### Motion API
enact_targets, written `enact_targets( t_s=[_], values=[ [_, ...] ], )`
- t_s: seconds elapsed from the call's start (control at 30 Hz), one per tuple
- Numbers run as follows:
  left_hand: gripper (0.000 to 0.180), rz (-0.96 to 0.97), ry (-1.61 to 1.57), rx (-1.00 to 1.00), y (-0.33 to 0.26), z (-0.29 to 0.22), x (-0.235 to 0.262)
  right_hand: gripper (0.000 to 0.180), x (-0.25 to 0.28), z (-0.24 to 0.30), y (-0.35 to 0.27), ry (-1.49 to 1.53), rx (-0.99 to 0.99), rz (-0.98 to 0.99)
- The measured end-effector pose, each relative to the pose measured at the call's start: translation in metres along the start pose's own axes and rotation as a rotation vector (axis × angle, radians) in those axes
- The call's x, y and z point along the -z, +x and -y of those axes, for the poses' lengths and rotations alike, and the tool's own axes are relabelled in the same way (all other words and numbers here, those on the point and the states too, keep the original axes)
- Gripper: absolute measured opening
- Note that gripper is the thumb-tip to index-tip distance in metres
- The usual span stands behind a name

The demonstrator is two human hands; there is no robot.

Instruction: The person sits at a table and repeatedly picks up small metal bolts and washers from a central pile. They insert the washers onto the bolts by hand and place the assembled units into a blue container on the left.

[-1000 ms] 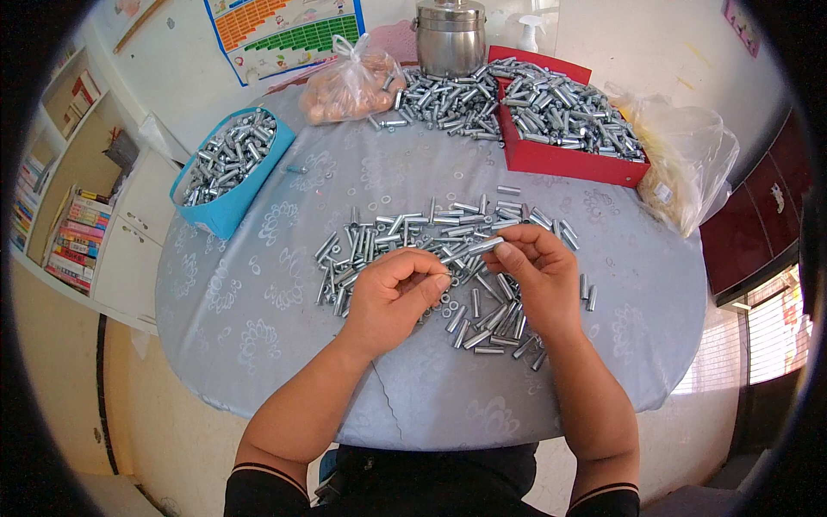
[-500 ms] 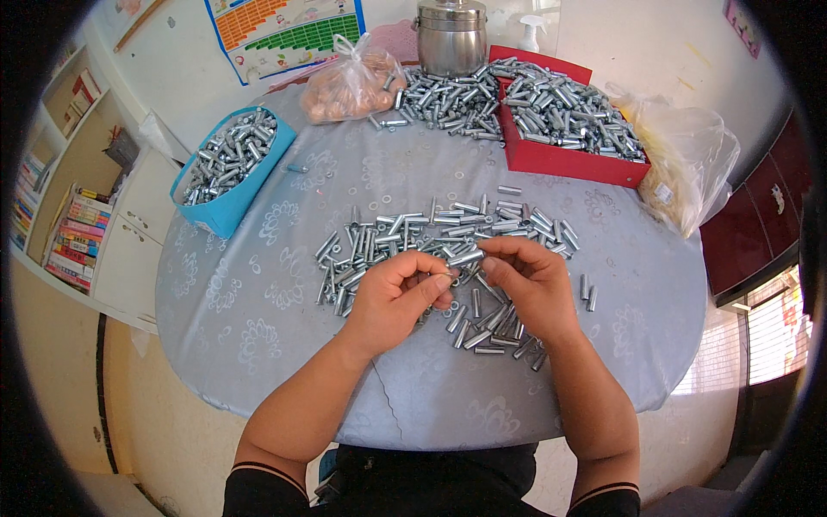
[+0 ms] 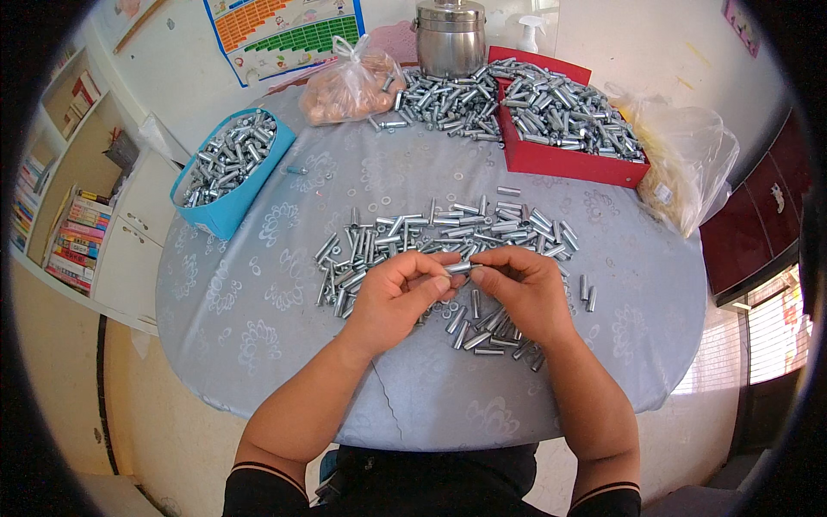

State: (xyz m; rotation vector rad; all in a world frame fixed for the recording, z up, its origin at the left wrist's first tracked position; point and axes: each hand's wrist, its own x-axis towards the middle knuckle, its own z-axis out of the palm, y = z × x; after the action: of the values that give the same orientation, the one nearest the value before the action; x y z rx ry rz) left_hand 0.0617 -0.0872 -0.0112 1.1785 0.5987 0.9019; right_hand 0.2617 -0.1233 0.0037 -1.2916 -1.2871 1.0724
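Over the near middle of the table, my two hands meet at one short shiny metal sleeve [image 3: 459, 268]. My left hand [image 3: 398, 293] is closed in a pinch at the sleeve's left end; any smaller piece within those fingers is hidden. At the other end, the thumb and fingers of my right hand [image 3: 522, 289] grip the sleeve. Beneath and beyond both hands spreads a loose pile of metal sleeves and bolts [image 3: 448, 226]. Several small washers [image 3: 373, 207] lie at the pile's far edge.
A blue box [image 3: 237, 207] of assembled bolts stands at left. A red box [image 3: 568, 164] heaped with bolts is at far right, beside another heap [image 3: 448, 103]. Around them are a tied bag [image 3: 353, 86], a steel pot [image 3: 451, 43] and a clear plastic bag [image 3: 689, 172].
My right hand has moved slightly left and down, bringing the sleeve from a tilted position to my left fingertips. My left hand has stayed almost in place.
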Motion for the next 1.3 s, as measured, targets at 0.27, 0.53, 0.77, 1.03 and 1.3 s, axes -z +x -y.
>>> enact_targets(
  t_s=[0.27,0.53,0.77,1.03,1.3],
  values=[
    [0.012,-0.069,0.625,-0.206,-0.002,-0.004,-0.004,0.017,0.002,-0.007,0.005,0.079,-0.046,-0.030],
    [0.029,-0.209,0.632,-0.269,-0.003,-0.008,-0.013,0.015,0.001,-0.008,0.006,0.155,-0.043,-0.046],
    [0.025,-0.139,0.367,-0.134,-0.002,-0.001,-0.004,0.016,0.000,0.000,0.002,0.203,-0.006,0.050],
    [0.021,-0.258,0.219,-0.079,-0.001,0.001,-0.002,0.015,0.010,0.008,0.003,-0.407,0.226,-0.014],
    [0.020,-0.248,0.185,-0.082,0.000,0.003,-0.003,0.014,0.022,-0.002,0.003,-0.876,0.498,0.204]
  ],
)
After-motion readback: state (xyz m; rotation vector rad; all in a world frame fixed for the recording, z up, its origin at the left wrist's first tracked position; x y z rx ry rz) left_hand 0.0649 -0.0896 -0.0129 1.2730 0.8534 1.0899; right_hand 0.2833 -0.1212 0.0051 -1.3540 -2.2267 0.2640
